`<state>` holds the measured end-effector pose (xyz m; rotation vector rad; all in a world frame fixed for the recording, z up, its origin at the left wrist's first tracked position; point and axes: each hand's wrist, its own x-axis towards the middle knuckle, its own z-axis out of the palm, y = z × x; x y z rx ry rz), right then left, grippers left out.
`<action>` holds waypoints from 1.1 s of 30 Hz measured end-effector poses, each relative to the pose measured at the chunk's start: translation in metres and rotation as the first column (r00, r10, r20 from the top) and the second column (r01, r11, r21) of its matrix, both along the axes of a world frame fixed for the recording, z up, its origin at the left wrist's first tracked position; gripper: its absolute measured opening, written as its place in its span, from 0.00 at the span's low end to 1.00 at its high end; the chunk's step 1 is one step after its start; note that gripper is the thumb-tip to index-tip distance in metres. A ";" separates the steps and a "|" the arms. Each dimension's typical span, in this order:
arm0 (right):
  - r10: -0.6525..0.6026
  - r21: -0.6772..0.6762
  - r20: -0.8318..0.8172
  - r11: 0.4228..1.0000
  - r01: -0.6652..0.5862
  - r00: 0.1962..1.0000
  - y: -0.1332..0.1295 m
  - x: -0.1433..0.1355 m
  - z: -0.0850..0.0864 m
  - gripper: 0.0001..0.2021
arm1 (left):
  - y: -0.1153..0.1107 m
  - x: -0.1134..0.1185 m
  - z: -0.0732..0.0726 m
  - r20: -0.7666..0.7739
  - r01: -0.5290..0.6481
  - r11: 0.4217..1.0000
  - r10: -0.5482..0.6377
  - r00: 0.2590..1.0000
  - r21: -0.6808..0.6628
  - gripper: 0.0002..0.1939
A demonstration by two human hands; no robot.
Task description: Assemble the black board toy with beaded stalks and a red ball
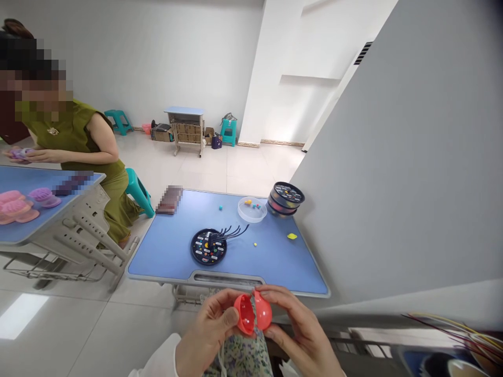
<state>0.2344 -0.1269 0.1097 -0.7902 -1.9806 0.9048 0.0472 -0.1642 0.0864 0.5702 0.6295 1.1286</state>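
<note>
My left hand [212, 327] grips the open red plastic half-shell [242, 314], its hollow side turned to the right. In my right hand [296, 324] is the matching red half-shell [264, 311], its rounded side outward. A narrow gap separates the two halves, just in front of the desk's near edge. On the blue desk [168, 262] beyond lies a round black base [202, 251] printed with coloured planets, several thin curved black arms [231, 232] reaching right from it. Small yellow [255, 244] and teal beads [220, 208] lie loose nearby.
A clear round dish [252, 215] holds small coloured pieces. Stacked round black-lidded cases [286, 200] stand at the back right, a yellow lemon-shaped piece [292, 236] nearer. A grey wall [412, 199] borders the right side. At left, another person [90, 136] sits by a second desk [23, 175].
</note>
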 end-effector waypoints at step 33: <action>0.010 0.017 -0.010 1.000 -0.010 1.000 0.000 0.000 -0.005 0.14 | 0.002 -0.002 -0.002 -0.165 -0.016 0.995 0.032 0.986 0.100 0.26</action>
